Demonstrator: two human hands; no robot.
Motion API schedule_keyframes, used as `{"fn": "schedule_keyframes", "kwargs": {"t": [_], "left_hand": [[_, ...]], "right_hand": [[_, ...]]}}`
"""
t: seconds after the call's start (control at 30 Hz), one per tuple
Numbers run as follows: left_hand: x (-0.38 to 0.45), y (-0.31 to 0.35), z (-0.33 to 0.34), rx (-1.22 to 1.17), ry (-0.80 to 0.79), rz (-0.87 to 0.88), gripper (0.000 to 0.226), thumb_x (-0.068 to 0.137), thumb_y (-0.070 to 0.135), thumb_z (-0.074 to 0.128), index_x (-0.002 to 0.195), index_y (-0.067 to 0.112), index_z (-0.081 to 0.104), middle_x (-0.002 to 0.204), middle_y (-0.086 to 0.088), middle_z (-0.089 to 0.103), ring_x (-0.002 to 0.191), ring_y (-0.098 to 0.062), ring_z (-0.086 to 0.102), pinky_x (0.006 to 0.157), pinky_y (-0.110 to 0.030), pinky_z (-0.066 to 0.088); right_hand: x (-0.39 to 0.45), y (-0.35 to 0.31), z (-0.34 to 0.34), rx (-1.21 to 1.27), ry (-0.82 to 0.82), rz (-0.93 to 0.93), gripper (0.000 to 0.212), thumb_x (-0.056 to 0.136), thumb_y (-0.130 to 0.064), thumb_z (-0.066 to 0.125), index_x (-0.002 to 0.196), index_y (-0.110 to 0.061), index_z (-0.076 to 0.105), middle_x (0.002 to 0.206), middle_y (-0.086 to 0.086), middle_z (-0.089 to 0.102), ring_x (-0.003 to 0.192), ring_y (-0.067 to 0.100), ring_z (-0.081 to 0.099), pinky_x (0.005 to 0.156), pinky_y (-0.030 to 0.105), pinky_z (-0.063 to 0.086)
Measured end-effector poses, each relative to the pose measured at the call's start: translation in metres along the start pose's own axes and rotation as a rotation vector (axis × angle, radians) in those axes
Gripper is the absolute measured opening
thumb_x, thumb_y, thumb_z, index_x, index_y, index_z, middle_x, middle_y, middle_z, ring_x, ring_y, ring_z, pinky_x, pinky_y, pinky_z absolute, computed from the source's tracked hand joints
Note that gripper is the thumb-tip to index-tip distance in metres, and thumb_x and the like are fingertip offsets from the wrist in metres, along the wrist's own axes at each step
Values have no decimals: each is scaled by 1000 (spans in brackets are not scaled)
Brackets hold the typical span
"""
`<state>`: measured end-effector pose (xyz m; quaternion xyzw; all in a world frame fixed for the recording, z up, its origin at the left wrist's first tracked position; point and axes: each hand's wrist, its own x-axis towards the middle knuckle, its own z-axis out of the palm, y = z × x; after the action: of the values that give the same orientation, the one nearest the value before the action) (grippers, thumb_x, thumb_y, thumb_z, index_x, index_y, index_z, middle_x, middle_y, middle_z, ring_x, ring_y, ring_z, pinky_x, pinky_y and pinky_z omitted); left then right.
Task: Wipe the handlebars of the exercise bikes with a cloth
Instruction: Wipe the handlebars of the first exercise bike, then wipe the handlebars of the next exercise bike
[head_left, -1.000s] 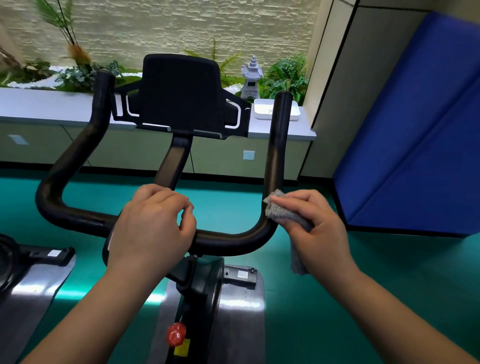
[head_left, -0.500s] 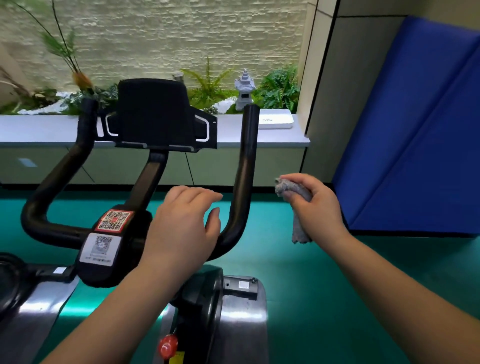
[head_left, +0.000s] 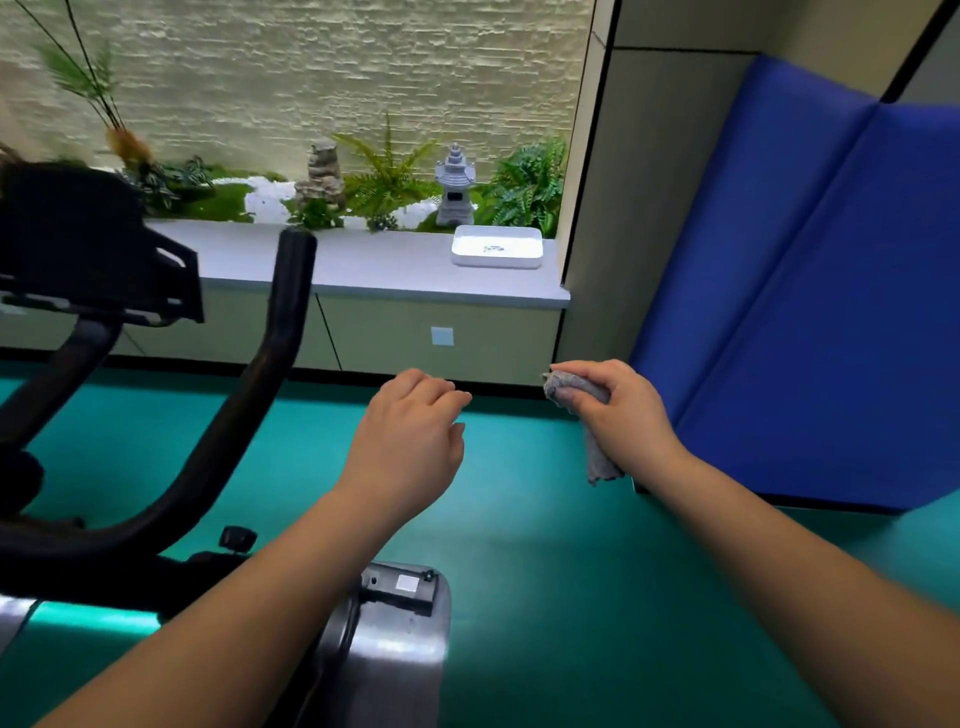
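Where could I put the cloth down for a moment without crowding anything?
The grey ledge has bare room between the black handlebar tip and the white rectangular tray. The teal floor right of the bike's steel base is also bare. Behind the ledge it is crowded with plants and a grey stone lantern.

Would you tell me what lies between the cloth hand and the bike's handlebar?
In the head view, the open left hand hangs between the right hand gripping the cloth and the handlebar, touching neither.
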<state>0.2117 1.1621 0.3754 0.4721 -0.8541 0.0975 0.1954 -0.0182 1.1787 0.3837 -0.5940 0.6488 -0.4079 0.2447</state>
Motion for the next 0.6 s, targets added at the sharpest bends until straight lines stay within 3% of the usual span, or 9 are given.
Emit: {"fn": "schedule_keyframes", "kwargs": {"t": [0.13,0.27,0.4,0.5,0.6], "left_hand": [[26,6,34,42,-181,-63,41,78,26,71,117,15,67,111,-4,69,100,-27,60,89,-35,47],[53,-1,70,57,-316,-113,52,95,37,46,144,20,39,143,0,47,128,-23,42,107,-34,29],[87,-20,113,59,-398,-183,57,97,42,40,149,22,26,150,1,37,133,-22,35,112,-36,25],[113,-37,141,74,-452,-211,58,97,43,38,149,22,24,151,1,35,134,-23,33,113,-38,24],[138,-52,164,56,-480,-242,58,97,43,38,149,22,24,152,0,33,135,-23,32,113,-39,23]], "right_hand": [[29,30,-13,-62,-25,37,25,87,-23,66,112,-24,69,103,-1,57,97,9,53,80,11,34],[62,51,-15,-92,-39,42,26,88,-22,66,114,-22,69,103,0,55,94,8,51,78,9,30],[115,66,-11,-133,-55,58,27,89,-23,65,115,-22,69,105,1,55,97,10,51,79,11,31],[159,70,-6,-165,-96,36,27,89,-18,64,115,-16,69,86,-15,52,94,8,51,68,4,33],[200,76,3,-203,-137,-1,27,88,-17,66,115,-14,69,80,-24,48,92,4,49,69,7,30]]}}
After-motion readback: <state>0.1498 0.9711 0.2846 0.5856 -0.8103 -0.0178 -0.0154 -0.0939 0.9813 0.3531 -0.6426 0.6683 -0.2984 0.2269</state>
